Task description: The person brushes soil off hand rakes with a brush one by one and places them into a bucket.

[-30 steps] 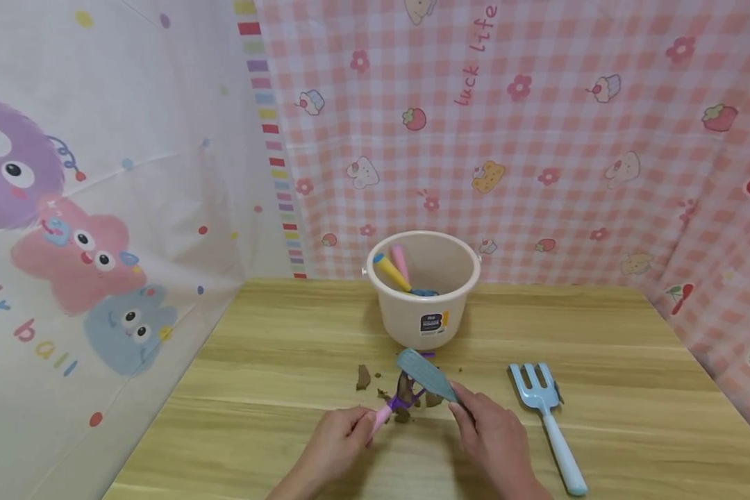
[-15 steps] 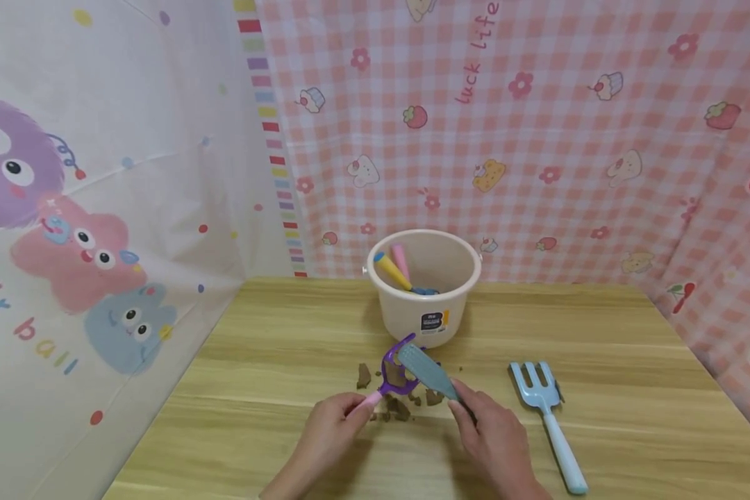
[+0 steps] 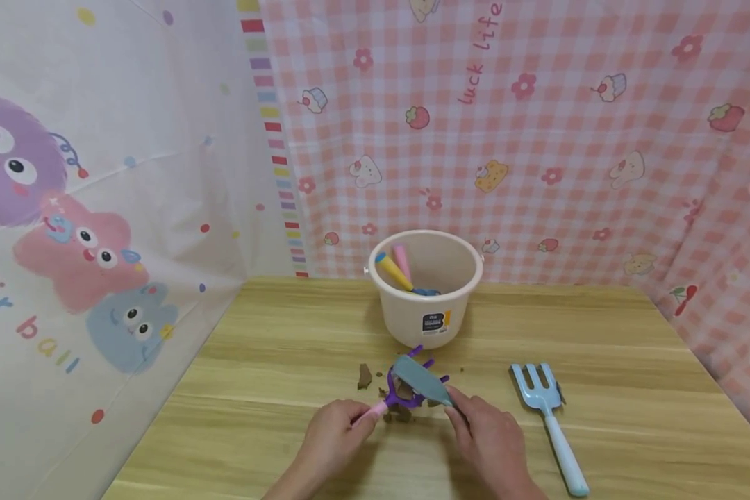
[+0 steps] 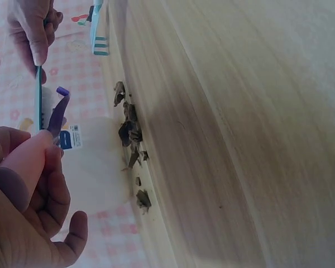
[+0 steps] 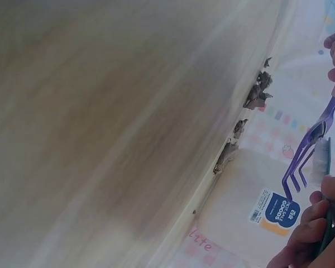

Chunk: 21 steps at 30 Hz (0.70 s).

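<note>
My left hand (image 3: 336,432) grips the pink handle (image 4: 25,164) of a small purple garden rake (image 3: 392,398), raised off the table in the wrist views. Its tines point forward and to the right. Brown dirt shows on the rake's head. In my right hand (image 3: 490,439) is a teal brush (image 3: 420,378) that lies across the rake's head. White bristles (image 5: 321,161) face the rake in the right wrist view. Under the tools, dry brown soil clumps (image 4: 133,128) are scattered on the table, and one clump (image 3: 364,376) lies farther left.
A cream bucket (image 3: 412,319) stands just behind the tools. Inside it are a yellow handle (image 3: 394,271), a pink handle (image 3: 402,260) and something blue. To the right, a light blue garden fork (image 3: 548,410) rests on the wooden table (image 3: 256,361). Patterned cloths hang behind and left.
The rake has twisted in my left hand from edge-on to a flatter pose, with its tines now spread forward and right. The brush has shifted slightly, staying over the rake's head.
</note>
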### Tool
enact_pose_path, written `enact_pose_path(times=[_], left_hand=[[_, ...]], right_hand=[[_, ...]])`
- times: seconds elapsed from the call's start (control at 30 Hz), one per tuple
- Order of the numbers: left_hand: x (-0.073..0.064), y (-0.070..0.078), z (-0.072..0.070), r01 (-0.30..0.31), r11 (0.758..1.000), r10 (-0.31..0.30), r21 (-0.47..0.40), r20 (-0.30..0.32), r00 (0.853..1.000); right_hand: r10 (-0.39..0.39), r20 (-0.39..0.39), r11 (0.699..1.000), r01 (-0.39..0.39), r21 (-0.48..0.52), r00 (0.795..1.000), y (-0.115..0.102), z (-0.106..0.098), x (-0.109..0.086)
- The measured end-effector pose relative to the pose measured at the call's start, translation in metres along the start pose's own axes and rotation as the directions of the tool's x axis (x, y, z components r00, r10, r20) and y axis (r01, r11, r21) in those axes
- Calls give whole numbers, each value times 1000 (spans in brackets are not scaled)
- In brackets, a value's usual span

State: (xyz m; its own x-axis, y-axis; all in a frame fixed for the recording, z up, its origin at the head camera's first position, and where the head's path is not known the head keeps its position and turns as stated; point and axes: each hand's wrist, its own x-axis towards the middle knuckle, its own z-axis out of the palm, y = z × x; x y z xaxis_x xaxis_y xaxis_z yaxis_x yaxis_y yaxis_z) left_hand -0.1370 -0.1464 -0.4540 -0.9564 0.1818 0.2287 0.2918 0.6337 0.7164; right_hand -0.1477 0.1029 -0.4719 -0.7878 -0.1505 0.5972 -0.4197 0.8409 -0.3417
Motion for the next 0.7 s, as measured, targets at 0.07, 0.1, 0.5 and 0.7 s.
enact_pose_path(times=[0.07, 0.1, 0.5, 0.7], left_hand=[[0, 0, 1, -4, 1000, 4, 8, 0, 1000], [0, -1, 1, -5, 1000, 5, 10, 1, 1000], [-2, -1, 0, 44, 999, -45, 8, 56, 997], [-2, -2, -1, 1, 1000, -1, 16, 37, 999]], right_hand=[[10, 13, 1000, -10, -14, 1000, 1, 0, 0], [12, 17, 1000, -12, -22, 1000, 2, 0, 0], [-63, 16, 997, 63, -41, 998, 1, -4, -1], [-56, 58, 998, 58, -31, 997, -6, -2, -3]])
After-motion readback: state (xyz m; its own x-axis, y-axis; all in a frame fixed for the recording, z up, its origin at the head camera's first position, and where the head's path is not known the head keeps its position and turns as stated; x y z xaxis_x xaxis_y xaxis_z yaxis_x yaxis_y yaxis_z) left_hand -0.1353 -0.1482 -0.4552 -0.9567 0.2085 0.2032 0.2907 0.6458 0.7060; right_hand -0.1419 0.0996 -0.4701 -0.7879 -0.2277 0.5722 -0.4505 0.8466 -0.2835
